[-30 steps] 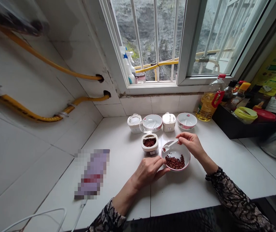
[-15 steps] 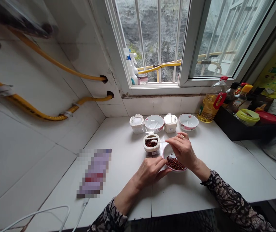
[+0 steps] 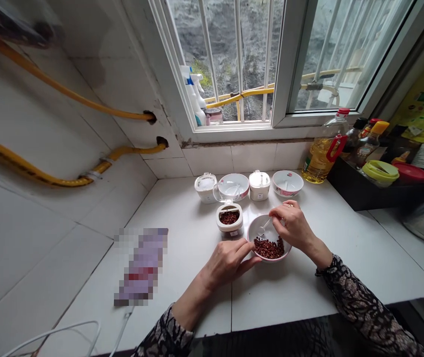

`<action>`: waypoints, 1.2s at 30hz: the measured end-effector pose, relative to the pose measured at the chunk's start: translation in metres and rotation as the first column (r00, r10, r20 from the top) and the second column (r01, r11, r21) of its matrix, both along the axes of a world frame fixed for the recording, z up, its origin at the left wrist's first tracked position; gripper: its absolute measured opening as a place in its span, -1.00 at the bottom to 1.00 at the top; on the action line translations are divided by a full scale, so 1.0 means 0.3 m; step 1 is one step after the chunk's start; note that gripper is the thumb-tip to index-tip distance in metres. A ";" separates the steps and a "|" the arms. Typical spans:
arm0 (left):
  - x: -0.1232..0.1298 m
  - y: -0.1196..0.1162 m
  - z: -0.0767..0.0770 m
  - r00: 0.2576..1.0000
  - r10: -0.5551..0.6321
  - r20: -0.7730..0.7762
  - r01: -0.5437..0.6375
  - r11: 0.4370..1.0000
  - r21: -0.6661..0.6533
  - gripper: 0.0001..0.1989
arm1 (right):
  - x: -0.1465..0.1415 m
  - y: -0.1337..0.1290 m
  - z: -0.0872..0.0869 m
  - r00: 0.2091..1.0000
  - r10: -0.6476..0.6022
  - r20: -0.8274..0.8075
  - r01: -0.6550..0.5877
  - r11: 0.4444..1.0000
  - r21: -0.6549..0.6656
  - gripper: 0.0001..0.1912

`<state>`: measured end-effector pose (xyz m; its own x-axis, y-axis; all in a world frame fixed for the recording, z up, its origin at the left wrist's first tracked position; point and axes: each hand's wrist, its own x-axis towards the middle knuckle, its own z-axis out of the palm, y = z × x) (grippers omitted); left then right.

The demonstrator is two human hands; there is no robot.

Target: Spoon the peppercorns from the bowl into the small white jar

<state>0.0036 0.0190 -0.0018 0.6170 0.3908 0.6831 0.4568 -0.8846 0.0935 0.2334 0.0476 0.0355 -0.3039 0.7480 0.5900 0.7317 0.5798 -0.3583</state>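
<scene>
Three bowls total: one peppercorn bowl (image 3: 271, 232) right at the left fingers (image 3: 244, 246), plus two floral bowls (image 3: 288, 191) well past them. Also three seasoning jars (image 3: 230, 229), all beyond the left fingers, and just one little spoon (image 3: 262, 231) in the right fingers (image 3: 279, 218). Way past those: one oil bottle (image 3: 316, 158), two spray bottles (image 3: 193, 101).

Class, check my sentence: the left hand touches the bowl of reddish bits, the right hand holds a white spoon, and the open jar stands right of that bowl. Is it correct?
One slip: the open jar stands left of the bowl, as the head view shows. The left hand touches the bowl and the right hand holds a white spoon.
</scene>
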 end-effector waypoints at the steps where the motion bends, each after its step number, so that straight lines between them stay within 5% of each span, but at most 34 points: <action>1: 0.000 0.000 -0.001 1.000 -0.001 0.001 0.001 1.000 -0.001 -0.73 | -0.005 -0.002 -0.004 1.000 0.009 0.016 -0.009 1.000 -0.014 -0.81; 8: 0.000 -0.001 -0.005 1.000 -0.004 -0.001 0.004 1.000 0.002 -0.74 | -0.031 -0.013 -0.021 0.997 0.053 -0.064 -0.063 0.984 -0.169 -0.78; 15: -0.001 0.000 -0.005 1.000 -0.002 -0.004 0.002 1.000 -0.002 -0.76 | -0.018 -0.002 -0.010 0.965 -0.077 -0.250 -0.001 0.955 -0.297 -0.79; 23: 0.002 -0.002 0.008 1.000 -0.003 0.000 0.003 1.000 0.010 -0.72 | -0.009 -0.004 0.025 0.861 -0.166 -0.480 -0.089 0.881 -0.464 -0.81; 31: 0.000 0.002 -0.005 1.000 -0.007 0.002 0.007 1.000 0.000 -0.73 | -0.008 0.014 0.025 0.763 -0.223 -0.607 -0.170 0.837 -0.520 -0.82; 36: 0.004 0.003 -0.003 1.000 -0.005 0.023 0.005 1.000 0.017 -0.70 | -0.051 0.011 0.030 0.745 -0.161 -0.648 -0.176 0.889 -0.423 -0.75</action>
